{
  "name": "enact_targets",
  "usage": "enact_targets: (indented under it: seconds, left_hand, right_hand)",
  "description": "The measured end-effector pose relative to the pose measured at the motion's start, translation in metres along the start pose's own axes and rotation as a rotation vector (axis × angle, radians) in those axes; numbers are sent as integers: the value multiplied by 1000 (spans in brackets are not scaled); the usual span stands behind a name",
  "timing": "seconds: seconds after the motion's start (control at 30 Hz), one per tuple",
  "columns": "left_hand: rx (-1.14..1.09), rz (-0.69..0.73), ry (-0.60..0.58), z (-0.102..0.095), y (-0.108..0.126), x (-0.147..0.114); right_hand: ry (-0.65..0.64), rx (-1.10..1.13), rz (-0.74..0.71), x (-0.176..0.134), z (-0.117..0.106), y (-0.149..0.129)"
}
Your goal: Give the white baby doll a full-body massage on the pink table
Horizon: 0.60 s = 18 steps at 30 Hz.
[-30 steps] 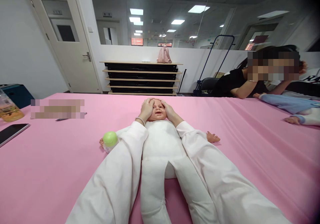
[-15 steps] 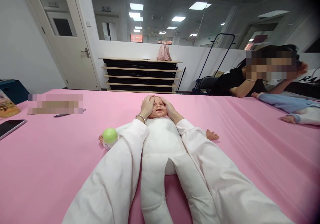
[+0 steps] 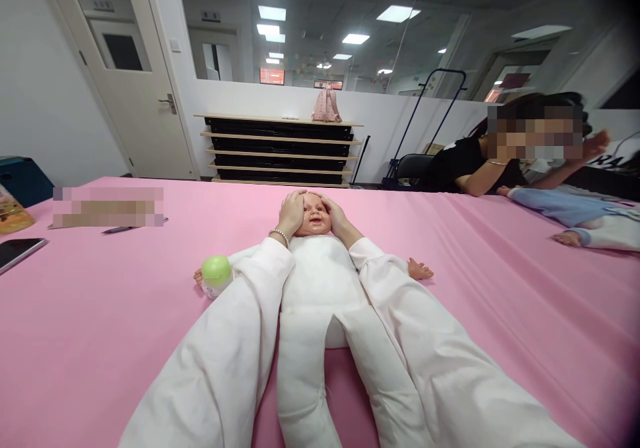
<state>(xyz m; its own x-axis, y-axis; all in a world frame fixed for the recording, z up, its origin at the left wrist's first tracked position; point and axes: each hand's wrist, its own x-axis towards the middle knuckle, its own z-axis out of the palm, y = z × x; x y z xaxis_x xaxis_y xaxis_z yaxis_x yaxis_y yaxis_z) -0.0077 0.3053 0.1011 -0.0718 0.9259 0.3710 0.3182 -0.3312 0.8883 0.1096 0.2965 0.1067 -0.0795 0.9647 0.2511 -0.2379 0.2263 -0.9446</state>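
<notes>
A baby doll (image 3: 323, 271) with a white cloth body lies on its back, legs toward me, arms spread out. My left hand (image 3: 292, 213) rests along the left side of the doll's head (image 3: 315, 216), its fingers laid over the forehead edge. On the opposite side my right hand (image 3: 336, 214) lies against the head in the same way, fingers stretched toward the top. Between them the doll's face shows. Both hands touch the head without closing round it. A bottle with a green cap (image 3: 216, 271) stands by my left forearm, over the doll's arm near its hand.
A pink cloth (image 3: 125, 315) covers the table. A phone (image 3: 20, 253), a pen (image 3: 120, 229) and a blurred-out item lie at left. Across at right, a person in black (image 3: 450, 161) sits by another doll in blue (image 3: 555, 206). Shelves (image 3: 280, 148) stand behind.
The view has shifted slightly, so things sit a little further left. My hands stay on the doll's head, with a bit more of its face showing. The other person's raised hand has moved.
</notes>
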Motion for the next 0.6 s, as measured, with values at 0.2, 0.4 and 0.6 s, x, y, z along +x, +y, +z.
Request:
enact_targets:
  seconds: [0.2,0.4,0.6]
  left_hand:
    - [-10,25,-19,0,-2,-1]
    - [-11,19,-13,1,-3,0]
    - [-7,-7,11,1,-2,1]
  right_hand:
    - [-30,8,-19,-6,3,-3]
    - [-65,3,-15,-8,5,-6]
    - [9,-1,-15,0,-1,1]
